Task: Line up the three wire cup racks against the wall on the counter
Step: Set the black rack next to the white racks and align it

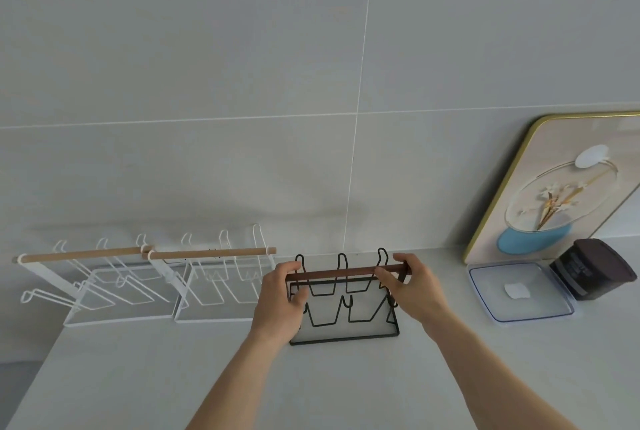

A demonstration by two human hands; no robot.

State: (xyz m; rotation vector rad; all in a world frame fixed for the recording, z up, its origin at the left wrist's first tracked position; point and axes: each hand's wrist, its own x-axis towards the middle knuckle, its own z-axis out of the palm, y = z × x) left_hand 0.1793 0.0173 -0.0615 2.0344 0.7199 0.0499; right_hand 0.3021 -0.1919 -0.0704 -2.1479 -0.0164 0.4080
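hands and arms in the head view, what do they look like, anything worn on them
Both are bare: the left hand and right hand show no gloves, rings, watch or bracelets. The forearms are uncovered as far as the bottom edge of the frame, with no sleeve in view.

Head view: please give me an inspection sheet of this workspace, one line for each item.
Surface: pale counter, bare in front.
Job's things: two white racks with light wooden bars stand side by side at the wall; black rack with dark bar to their right.
Clutter: framed picture leaning on the wall, clear lid, dark container.
Hands: left hand and right hand both grip the black rack's bar at its ends.
Cables: nothing seen.
Surroundings: grey tiled wall.
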